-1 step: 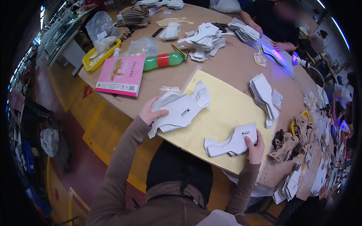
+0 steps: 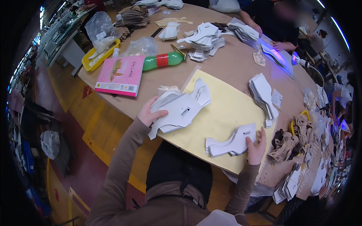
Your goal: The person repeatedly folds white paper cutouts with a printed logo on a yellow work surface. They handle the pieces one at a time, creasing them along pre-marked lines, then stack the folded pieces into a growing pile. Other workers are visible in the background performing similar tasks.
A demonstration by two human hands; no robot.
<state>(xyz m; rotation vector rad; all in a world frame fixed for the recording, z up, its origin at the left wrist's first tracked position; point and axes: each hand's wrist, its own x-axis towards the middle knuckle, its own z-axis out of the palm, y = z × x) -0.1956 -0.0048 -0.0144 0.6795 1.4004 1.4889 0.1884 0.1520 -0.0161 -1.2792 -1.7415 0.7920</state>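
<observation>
My left hand [image 2: 148, 112] grips a stack of white, curved cut pieces [image 2: 173, 115] with dark printed marks, thumb on top and fingers underneath. That stack is held over the near left edge of a pale yellow sheet [image 2: 217, 98]. On the same sheet, at the right, lies a second stack of similar white pieces [image 2: 230, 142]. My right hand [image 2: 256, 150] is beside its right end, fingers spread away from the pieces and thumb at their edge. A third white stack [image 2: 262, 98] rests farther back on the sheet's right side.
A pink book [image 2: 120, 75], a green bottle [image 2: 164, 60] and a yellow tray [image 2: 88, 62] stand at the left. More white stacks [image 2: 205, 35] sit at the back. Across the table, a person's hands [image 2: 278, 46] work near a lit lamp [image 2: 296, 58]. Brown bundles [image 2: 284, 147] lie right.
The fingers of my right hand have opened away from the right stack, whose top piece has turned slightly. My left hand still holds its stack, almost unmoved.
</observation>
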